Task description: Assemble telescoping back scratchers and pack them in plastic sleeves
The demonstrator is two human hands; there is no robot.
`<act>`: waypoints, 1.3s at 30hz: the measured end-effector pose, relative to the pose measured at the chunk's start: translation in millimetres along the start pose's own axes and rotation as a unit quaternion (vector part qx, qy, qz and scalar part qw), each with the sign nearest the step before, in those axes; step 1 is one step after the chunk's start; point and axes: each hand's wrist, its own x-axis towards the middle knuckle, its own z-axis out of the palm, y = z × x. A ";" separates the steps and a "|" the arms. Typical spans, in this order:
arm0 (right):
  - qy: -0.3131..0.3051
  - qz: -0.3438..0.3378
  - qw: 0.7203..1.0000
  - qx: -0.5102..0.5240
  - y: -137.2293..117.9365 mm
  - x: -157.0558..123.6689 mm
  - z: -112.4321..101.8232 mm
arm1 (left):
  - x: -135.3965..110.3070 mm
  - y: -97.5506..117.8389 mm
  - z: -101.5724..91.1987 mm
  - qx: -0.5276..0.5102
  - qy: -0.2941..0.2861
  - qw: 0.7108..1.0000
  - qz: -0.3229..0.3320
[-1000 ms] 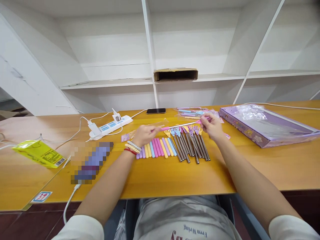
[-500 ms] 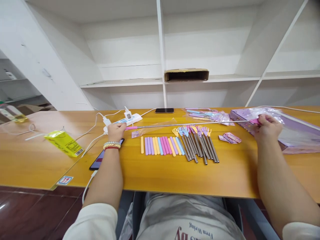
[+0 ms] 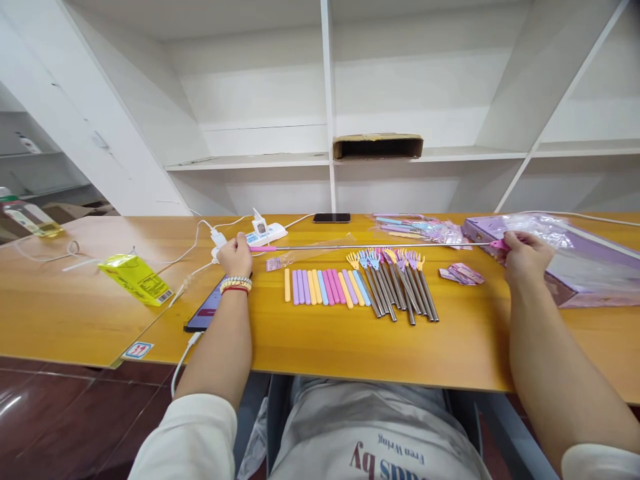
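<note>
A telescopic back scratcher (image 3: 370, 247) with a thin metal rod is stretched out long above the wooden table (image 3: 350, 347). My left hand (image 3: 235, 255) is closed on its pink handle end at the left. My right hand (image 3: 520, 255) is closed on its pink claw end at the right. Below the rod lies a row of pastel handle sleeves (image 3: 325, 287). Beside them lies a row of collapsed back scratchers (image 3: 400, 287) with small coloured hand-shaped heads.
A purple box under clear plastic (image 3: 565, 263) sits at the right, packaged scratchers (image 3: 415, 229) behind the rows, small pink labels (image 3: 463, 274) nearby. A power strip (image 3: 263, 234), two phones (image 3: 331, 218) (image 3: 207, 312), a yellow packet (image 3: 136, 278) and cables lie left. White shelves hold a cardboard box (image 3: 377, 145).
My hands have drawn far apart, pulling the back scratcher from short to its full length; since half a second ago they have barely moved. The view has shifted left.
</note>
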 end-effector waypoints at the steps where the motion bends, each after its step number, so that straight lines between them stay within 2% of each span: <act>1: -0.001 0.004 1.000 -0.002 -0.5 0.5 -0.3 | 0.0 1.6 0.0 0.001 0.000 1.000 -0.006; 7: 0.014 0.064 0.997 -0.032 1.7 5.4 -4.2 | 0.6 6.4 1.0 -0.003 -0.011 1.000 -0.004; 11: 0.004 0.077 0.996 -0.048 1.1 6.4 -5.0 | 3.7 1.7 3.5 -0.006 -0.005 1.000 -0.014; 17: -0.020 0.120 0.990 -0.078 -1.3 4.8 -3.2 | 4.7 0.1 4.6 -0.009 -0.026 0.999 -0.034; 22: -0.023 0.119 0.989 -0.080 -2.4 0.9 -1.9 | -0.3 1.8 4.2 -0.018 -0.066 0.997 -0.035; 25: -0.046 0.113 0.990 -0.067 -6.6 -4.7 3.0 | -1.9 1.6 4.5 -0.024 -0.088 0.995 -0.047; 27: -0.097 0.112 0.988 -0.050 -11.7 -12.3 10.7 | -5.1 7.1 5.6 -0.029 -0.123 0.991 -0.030; 30: -0.230 0.100 0.968 -0.013 -20.6 -33.2 28.8 | -19.3 29.5 9.5 -0.046 -0.233 0.971 0.038; 34: -0.372 0.069 0.925 -0.018 -29.4 -80.7 56.5 | -56.8 73.5 16.7 -0.079 -0.380 0.909 0.155; 37: -0.490 0.067 0.867 -0.064 -30.2 -119.0 73.0 | -88.3 98.2 19.9 -0.086 -0.456 0.851 0.245; 39: -0.534 0.056 0.842 -0.060 -28.4 -137.1 80.0 | -103.1 106.7 20.2 -0.081 -0.491 0.825 0.268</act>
